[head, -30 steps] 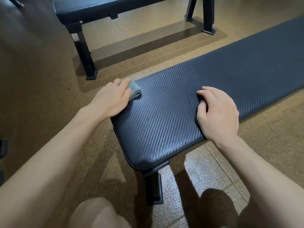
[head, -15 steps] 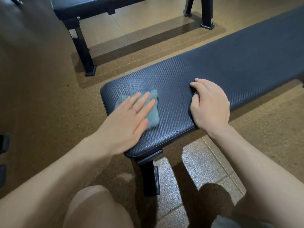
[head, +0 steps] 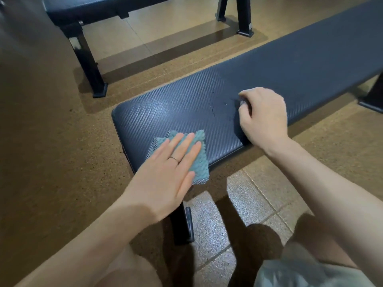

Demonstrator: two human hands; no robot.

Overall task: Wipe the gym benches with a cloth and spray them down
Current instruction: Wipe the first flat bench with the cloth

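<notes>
Cloth [head: 198, 156] under flat left hand [head: 165, 179]

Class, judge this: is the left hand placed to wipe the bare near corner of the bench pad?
Probably yes: the left hand presses the teal cloth flat beside that bench pad corner, nothing between.

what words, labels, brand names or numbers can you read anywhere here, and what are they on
None: no readable text shows anywhere in the head view.
Near black textured vinyl bench pad: only a woven pattern and a crack, no logo.
Teal nubby cloth under the left hand: no tag showing.
Far black bench's metal foot: a small pale patch, too small and blurred to tell whether it is a label.
</notes>
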